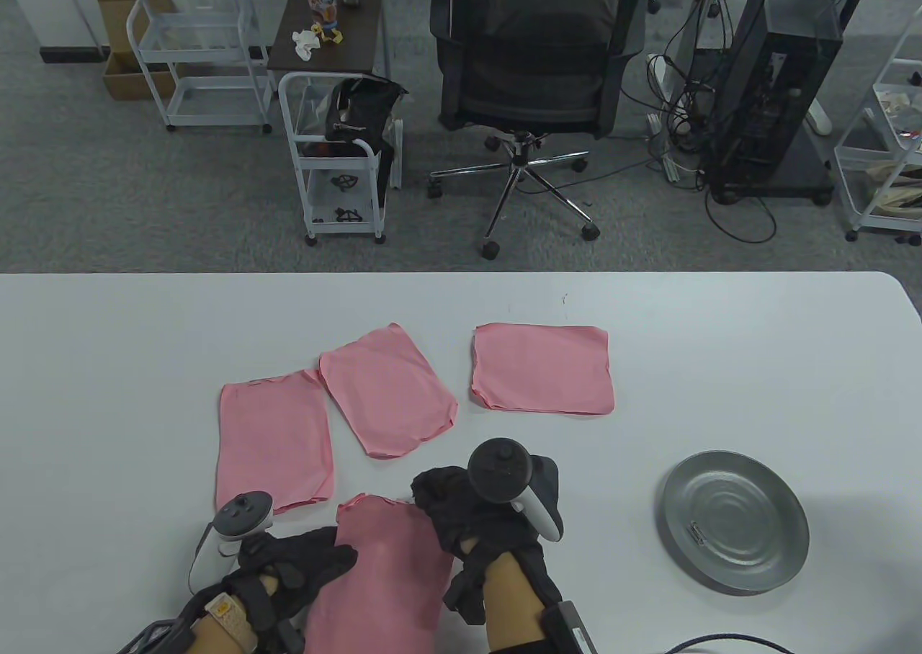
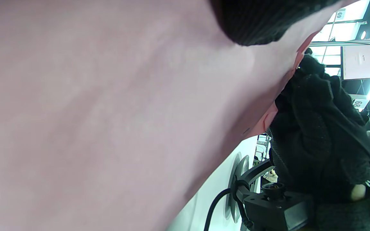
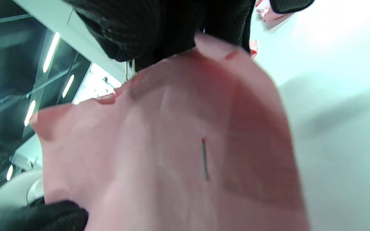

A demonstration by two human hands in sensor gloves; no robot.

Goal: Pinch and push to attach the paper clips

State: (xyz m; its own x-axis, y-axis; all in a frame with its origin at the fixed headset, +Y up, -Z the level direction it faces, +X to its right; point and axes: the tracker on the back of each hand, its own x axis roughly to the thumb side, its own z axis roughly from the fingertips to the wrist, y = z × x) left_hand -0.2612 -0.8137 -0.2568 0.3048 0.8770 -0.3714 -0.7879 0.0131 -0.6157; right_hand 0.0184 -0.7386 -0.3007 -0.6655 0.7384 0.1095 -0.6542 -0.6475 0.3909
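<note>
I hold a pink paper stack (image 1: 389, 567) at the table's front edge, lifted off the table. My left hand (image 1: 302, 567) grips its left edge; a left fingertip (image 2: 262, 19) presses on the sheet (image 2: 108, 112). My right hand (image 1: 450, 510) pinches the stack's far right corner. In the right wrist view the fingers (image 3: 159, 29) clamp the paper's top edge (image 3: 172, 128), with a sliver of metal (image 3: 132, 66) beside them. A thin grey wire line (image 3: 205, 158) shows on the sheet. One paper clip (image 1: 697, 534) lies in the grey metal plate (image 1: 756, 495).
Three more pink paper stacks lie farther back: one at the left (image 1: 274, 438), one in the middle (image 1: 389, 391), one at the right (image 1: 542, 368). The plate sits right of my right hand. An office chair (image 1: 533, 70) and carts stand beyond the table.
</note>
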